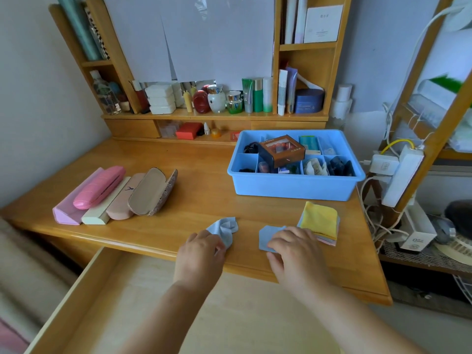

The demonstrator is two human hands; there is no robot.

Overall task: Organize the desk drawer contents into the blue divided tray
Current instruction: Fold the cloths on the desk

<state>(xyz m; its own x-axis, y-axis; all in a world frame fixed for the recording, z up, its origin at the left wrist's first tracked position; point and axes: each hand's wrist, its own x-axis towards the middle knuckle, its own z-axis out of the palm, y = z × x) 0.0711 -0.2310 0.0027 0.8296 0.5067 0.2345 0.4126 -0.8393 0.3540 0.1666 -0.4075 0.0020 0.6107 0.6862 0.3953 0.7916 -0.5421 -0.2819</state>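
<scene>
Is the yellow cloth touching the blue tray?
Apart. The head view shows a strip of bare desk between the yellow cloth and the front wall of the blue tray.

The single view came from a wide-angle camera worn on the person's head, looking forward and down over the wooden desk [204,195]. It sat close above the near desk edge, so the open drawer [158,297] filled the bottom of the frame and both forearms reached in from below. The left hand [200,251] and right hand [293,247] lay near centre, low in the picture. Farther off, the blue divided tray [293,186] stood right of centre, and the shelf unit [212,116] closed the back. Straight edges bowed toward the frame's sides. No second view shared the scene.
</scene>
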